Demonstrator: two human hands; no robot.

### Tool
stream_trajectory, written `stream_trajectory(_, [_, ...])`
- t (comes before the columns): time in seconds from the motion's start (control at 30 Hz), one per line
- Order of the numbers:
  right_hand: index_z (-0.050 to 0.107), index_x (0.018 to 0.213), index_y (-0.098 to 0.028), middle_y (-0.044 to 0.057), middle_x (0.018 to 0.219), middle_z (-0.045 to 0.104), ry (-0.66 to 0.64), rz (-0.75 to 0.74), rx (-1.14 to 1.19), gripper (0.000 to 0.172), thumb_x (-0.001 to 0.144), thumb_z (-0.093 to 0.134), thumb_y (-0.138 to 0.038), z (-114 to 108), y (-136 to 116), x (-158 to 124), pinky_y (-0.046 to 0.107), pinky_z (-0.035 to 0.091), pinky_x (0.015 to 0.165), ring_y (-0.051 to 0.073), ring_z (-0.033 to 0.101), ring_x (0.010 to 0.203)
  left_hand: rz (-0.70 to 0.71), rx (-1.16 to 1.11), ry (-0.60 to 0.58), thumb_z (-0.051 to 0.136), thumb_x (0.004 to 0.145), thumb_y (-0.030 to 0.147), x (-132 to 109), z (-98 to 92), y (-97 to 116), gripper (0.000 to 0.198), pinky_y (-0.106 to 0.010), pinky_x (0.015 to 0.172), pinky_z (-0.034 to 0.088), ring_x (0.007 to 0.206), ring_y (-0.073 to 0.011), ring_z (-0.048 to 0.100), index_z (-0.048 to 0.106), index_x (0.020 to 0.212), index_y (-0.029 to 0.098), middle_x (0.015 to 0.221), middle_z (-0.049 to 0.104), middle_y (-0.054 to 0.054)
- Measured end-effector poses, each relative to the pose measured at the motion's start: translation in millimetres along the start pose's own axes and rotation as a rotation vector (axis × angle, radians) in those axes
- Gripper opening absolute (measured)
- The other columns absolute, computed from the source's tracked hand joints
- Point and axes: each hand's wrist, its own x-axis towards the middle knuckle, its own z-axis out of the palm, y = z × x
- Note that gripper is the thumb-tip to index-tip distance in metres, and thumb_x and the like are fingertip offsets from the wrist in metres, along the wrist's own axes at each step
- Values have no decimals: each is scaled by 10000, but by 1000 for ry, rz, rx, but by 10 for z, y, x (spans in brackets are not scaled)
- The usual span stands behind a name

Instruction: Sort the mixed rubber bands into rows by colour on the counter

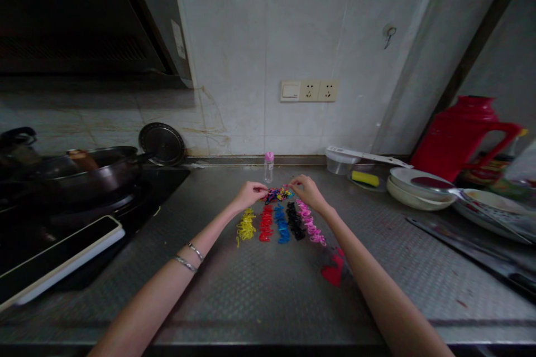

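On the steel counter [259, 290] lie small elastic bands sorted in rows by colour: yellow [245, 226], red [266, 223], blue [282, 223], black [295, 221] and pink [310, 222]. Behind the rows sits a mixed-colour heap of bands [278, 194]. My left hand [250, 195] pinches at the heap's left edge, fingers closed on a band too small to make out. My right hand [307, 190] pinches at the heap's right edge in the same way. Two bracelets circle my left wrist.
A small bottle with a pink cap [268, 167] stands behind the heap. A red object [334, 269] lies under my right forearm. A wok [92, 170] sits on the stove at left, a phone [54, 261] near it. Bowls [412, 183] and a red thermos [463, 135] stand at right.
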Motion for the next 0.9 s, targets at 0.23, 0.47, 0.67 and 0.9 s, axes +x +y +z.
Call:
stream_trajectory(0.23, [603,747,-168,33,770,580,-21,-79,142,151,774,494,-270,73,-225,22,261,381,708,138,511,753,6,-203,-46,596,691,337,-27,295,110,361,-248,646,442,718,-151,576,641,963,102,851,668,-86])
stream_trajectory(0.47, [593,753,-163,34,767,567,-47,-118,157,156,785,490,-276,95,-278,16,257,380,707,137,507,755,-63,-206,54,637,654,318,-37,259,78,363,-253,627,448,670,-148,575,643,919,70,777,670,-86])
stream_trajectory(0.67, [590,752,-161,34,769,570,-61,-125,162,167,796,476,-275,86,-348,-7,259,377,714,133,503,755,-43,-292,-34,612,682,327,-48,246,52,320,-278,706,457,768,-171,590,664,899,97,855,674,-86])
stream_trajectory(0.9, [579,765,-164,36,779,563,-90,-143,142,169,803,473,-289,84,-384,-25,258,378,721,135,499,762,-28,-274,-16,601,681,364,-33,192,-8,323,-252,666,443,726,-161,585,676,851,100,810,677,-77])
